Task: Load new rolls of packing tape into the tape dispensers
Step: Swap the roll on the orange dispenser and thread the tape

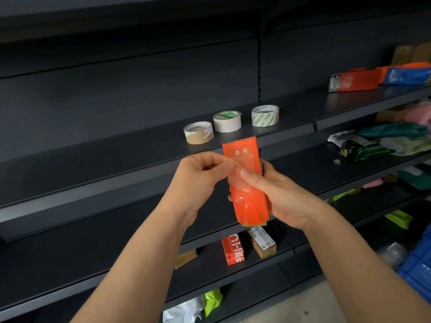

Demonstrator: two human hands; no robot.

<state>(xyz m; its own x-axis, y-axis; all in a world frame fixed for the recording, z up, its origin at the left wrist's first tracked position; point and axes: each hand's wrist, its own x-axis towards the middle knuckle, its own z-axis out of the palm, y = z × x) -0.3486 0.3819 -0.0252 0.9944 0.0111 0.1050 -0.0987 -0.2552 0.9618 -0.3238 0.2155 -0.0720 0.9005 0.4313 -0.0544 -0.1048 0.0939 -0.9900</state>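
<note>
Item: orange dispenser, held upright in front of the dark shelf, serrated edge uppermost. Right hand grips its body, thumb lying on the clear tape strip. Left hand pinches that strip's free end. Three tape rolls stand on the shelf behind, apart from both hands. Risks: pulled off-line, the strip may fold on itself, cling to the fingers or reach the teeth skewed. A slackened pinch would likely let it drop back.

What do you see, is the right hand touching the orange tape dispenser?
Touching. The head view shows the right hand gripping the orange tape dispenser from its right side, thumb lying across its front.
</note>
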